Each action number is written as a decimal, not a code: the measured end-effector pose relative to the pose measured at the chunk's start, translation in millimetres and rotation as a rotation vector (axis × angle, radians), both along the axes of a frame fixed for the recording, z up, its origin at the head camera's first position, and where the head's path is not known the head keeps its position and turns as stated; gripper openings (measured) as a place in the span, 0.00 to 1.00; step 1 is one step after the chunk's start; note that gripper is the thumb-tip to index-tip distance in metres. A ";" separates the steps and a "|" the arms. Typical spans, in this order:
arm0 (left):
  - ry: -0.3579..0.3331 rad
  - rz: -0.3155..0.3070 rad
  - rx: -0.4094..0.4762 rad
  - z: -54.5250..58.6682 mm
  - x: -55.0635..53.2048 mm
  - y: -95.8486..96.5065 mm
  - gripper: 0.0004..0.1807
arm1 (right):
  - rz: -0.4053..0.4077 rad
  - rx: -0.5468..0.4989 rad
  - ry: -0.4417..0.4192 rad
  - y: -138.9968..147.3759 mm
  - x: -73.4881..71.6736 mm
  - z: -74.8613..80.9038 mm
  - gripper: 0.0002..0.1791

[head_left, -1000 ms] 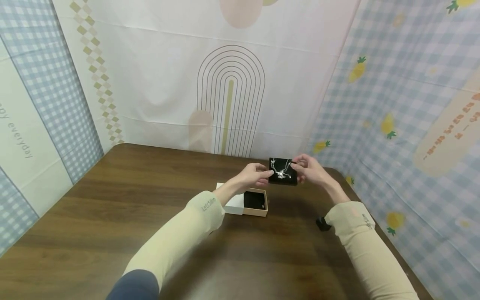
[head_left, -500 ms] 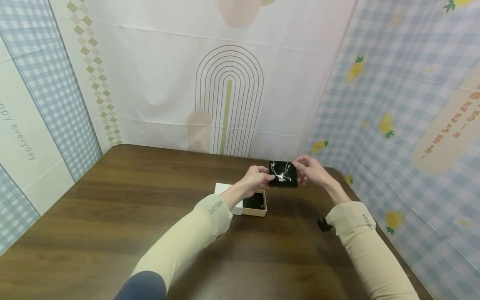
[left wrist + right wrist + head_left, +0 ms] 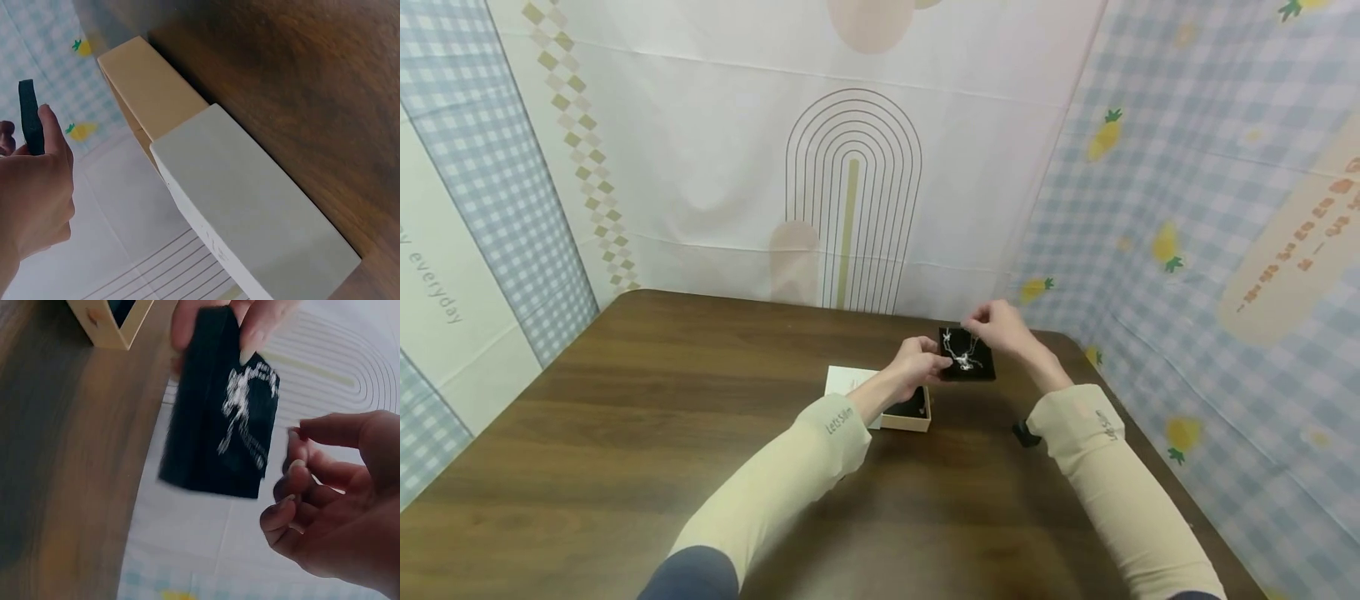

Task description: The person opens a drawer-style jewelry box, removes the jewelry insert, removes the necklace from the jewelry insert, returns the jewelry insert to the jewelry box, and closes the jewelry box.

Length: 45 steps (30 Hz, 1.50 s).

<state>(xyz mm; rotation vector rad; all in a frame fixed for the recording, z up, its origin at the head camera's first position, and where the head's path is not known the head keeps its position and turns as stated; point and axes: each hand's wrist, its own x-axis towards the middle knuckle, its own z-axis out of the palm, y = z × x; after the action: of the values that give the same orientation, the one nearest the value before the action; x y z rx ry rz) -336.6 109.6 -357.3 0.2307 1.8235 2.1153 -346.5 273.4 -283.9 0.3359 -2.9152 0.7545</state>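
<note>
The left hand (image 3: 917, 363) holds the black pad (image 3: 984, 352) above the counter (image 3: 632, 425). Its fingers are closed on one edge only, thumb on the face and the rest behind, a grip that seems chosen to leave most of the face uncovered. The silver chain (image 3: 964, 361) lies across that face, which is tipped toward the person, presumably so the strands can be seen and reached.

The right hand (image 3: 350, 487) is just beside the pad's opposite edge, fingers curled with index and thumb tips close together; I cannot tell whether they pinch a fine strand. The left grip probably serves to steady the pad against this delicate work.

On the counter, near the left hand, the tan drawer (image 3: 153, 87) stands partly out of its white cover (image 3: 250, 200), which leaves its black inside within reach. A dark object (image 3: 1026, 433) sits by the right cuff, too hidden to identify.
</note>
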 end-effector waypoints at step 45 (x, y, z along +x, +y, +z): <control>-0.015 -0.035 -0.052 -2.5 1.9 3.2 0.20 | 0.062 -0.166 -0.335 5.4 -4.5 2.1 0.15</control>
<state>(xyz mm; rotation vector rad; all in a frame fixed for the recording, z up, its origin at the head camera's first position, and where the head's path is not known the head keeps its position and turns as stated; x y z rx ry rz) -334.7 112.9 -359.8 0.2322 1.8500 2.0378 -351.0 278.8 -281.9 0.3116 -3.1275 1.1563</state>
